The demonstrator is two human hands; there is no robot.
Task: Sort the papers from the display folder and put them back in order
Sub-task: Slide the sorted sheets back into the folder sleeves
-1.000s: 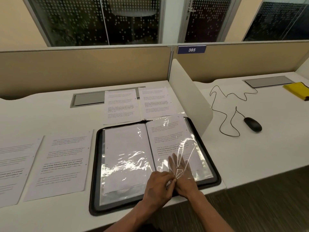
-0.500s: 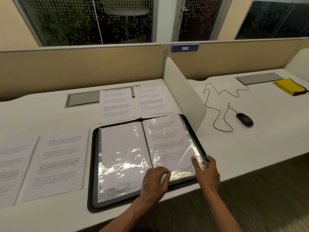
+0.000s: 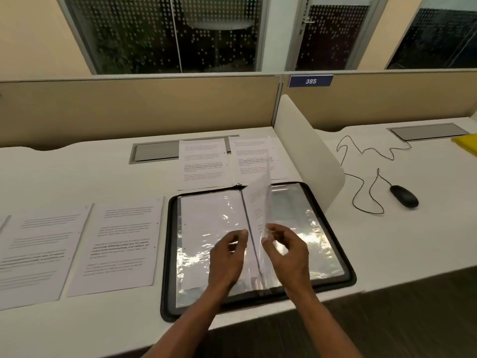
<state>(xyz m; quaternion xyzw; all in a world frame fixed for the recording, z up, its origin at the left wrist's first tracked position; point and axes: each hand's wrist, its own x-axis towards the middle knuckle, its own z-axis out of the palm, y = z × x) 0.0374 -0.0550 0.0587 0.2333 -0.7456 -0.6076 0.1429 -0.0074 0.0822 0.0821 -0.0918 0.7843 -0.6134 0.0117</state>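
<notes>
A black display folder [image 3: 333, 223] lies open on the white desk, its clear sleeves glinting. One sleeve with a printed page inside [image 3: 260, 200] stands nearly upright over the spine, mid-turn. My right hand [image 3: 286, 251] pinches that sleeve's lower edge between thumb and fingers. My left hand [image 3: 228, 257] hovers over the left page with fingers loosely curled, its fingertips near the spine; it holds nothing. Two loose papers [image 3: 204, 162] lie side by side behind the folder. More loose papers [image 3: 121, 244] lie in a row to its left.
A white curved divider [image 3: 309, 151] stands right of the folder. Beyond it lie a black mouse [image 3: 404, 196] with a looping cable and a yellow item [image 3: 467, 143] at the far right. Grey cable hatches sit at the desk's back. A beige partition closes the rear.
My right hand has taken the right sleeve from its outer edge and swung it up to vertical over the spine. My left hand has lifted off the page bottom towards the spine.
</notes>
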